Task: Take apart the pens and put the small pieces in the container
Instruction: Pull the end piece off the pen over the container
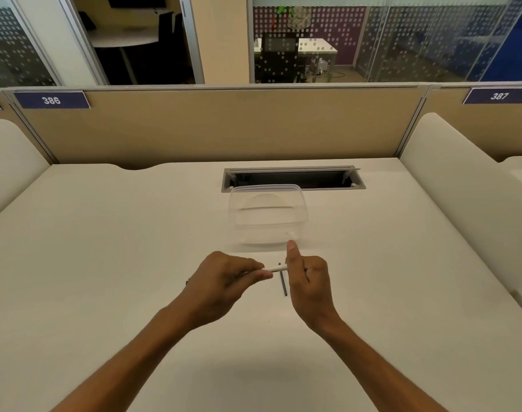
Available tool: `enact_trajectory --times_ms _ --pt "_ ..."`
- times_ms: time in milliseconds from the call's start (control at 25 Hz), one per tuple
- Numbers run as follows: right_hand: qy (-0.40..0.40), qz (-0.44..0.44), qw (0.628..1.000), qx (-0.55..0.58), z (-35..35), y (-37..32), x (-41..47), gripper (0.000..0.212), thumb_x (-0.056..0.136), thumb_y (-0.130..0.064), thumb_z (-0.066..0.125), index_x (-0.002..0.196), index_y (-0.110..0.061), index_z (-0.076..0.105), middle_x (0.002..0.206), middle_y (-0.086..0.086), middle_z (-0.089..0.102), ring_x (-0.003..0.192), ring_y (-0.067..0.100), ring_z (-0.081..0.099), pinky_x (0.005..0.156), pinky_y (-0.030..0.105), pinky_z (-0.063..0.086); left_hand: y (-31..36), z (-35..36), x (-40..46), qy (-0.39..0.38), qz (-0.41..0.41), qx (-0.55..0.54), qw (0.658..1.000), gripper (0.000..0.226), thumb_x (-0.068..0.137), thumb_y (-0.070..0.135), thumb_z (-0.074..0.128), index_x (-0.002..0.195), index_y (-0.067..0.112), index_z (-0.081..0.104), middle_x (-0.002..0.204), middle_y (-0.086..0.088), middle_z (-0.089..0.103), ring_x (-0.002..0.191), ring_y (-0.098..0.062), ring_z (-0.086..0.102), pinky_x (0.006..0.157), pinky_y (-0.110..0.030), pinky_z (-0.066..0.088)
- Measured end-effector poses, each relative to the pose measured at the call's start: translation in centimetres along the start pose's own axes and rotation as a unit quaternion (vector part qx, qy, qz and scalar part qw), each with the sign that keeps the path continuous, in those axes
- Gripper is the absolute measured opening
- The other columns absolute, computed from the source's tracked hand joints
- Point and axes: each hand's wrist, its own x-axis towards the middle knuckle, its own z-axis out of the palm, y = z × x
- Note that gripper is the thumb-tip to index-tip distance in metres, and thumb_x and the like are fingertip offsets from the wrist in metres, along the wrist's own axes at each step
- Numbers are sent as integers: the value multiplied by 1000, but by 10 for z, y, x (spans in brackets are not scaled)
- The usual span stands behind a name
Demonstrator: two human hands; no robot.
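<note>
Both of my hands grip one white pen [278, 268] above the desk. My left hand [224, 282] pinches its left end between thumb and fingers. My right hand [308, 279] is closed around its right end, thumb pointing up. Only a short white stretch of the pen shows between the hands. A thin dark pen piece [283, 283] lies on the desk just below the pen, between my hands. A clear plastic container [268, 217] stands open on the desk just beyond my hands; I see nothing in it.
An open cable slot [294, 178] is cut into the white desk [105, 248] behind the container. A tan partition [218, 126] closes off the far edge, and white dividers [461, 179] stand at both sides.
</note>
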Motion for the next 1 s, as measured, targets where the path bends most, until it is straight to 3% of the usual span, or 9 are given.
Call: enact_trajectory --times_ms 160,240,320,400,480,560,640,800,1000 --pt "-9 -201 979 -39 -8 -14 7 55 102 -19 41 49 -26 31 40 -7 30 38 4 24 48 6 18 9 -25 9 -137 -86 -226 961 36 89 44 59 78 14 74 50 3 49 47 -11 39 48 -20 35" --pt "-19 -333 938 -98 -14 -19 12 52 104 -20 36 53 -13 40 41 -1 36 42 9 27 52 9 18 11 -35 12 -219 -108 -280 929 36 90 41 60 79 10 74 52 3 49 47 -13 37 47 -19 35" --pt "-15 -375 916 -140 -17 -17 17 57 104 -22 34 50 -6 43 41 6 38 41 12 28 49 17 20 13 -37 13 -214 -109 -277 930 34 88 41 62 81 11 75 53 5 51 48 -10 40 47 -18 36" --pt "-7 -295 945 -140 -15 -18 18 59 103 -27 37 47 -9 41 40 0 37 37 13 30 41 24 23 17 -31 12 -117 -85 -204 968 32 85 45 62 83 16 77 54 8 57 49 -8 44 49 -18 38" --pt "3 -153 984 -96 -10 -18 15 59 101 -32 42 44 -19 35 38 -12 32 35 9 29 39 23 24 16 -23 9 1 25 23 999 30 87 45 61 86 20 75 57 11 60 49 -7 47 47 -23 40" --pt "0 -14 999 -44 -3 -16 14 59 100 -34 46 43 -27 35 35 -10 36 36 8 35 40 18 28 12 -16 5 77 144 271 949 23 89 36 64 87 14 73 60 5 61 48 -11 48 40 -25 38" --pt "-22 94 995 -16 -1 -15 15 56 100 -32 47 45 -24 41 36 -11 41 37 5 40 43 16 33 9 -10 3 110 202 355 906 19 88 26 68 88 8 73 61 -2 61 47 -17 48 36 -26 37" --pt "-44 130 990 13 -2 -20 15 54 101 -29 46 48 -19 43 37 -12 40 38 4 38 44 17 33 7 -11 4 118 218 348 904 22 91 29 63 90 9 72 59 -1 60 44 -18 48 35 -25 35" --pt "-9 -111 994 1 -7 -31 16 59 102 -18 46 46 -32 32 35 -16 31 34 4 32 43 5 21 23 -27 9 35 72 78 994 33 93 45 53 91 20 74 58 7 63 47 -13 50 44 -25 40"
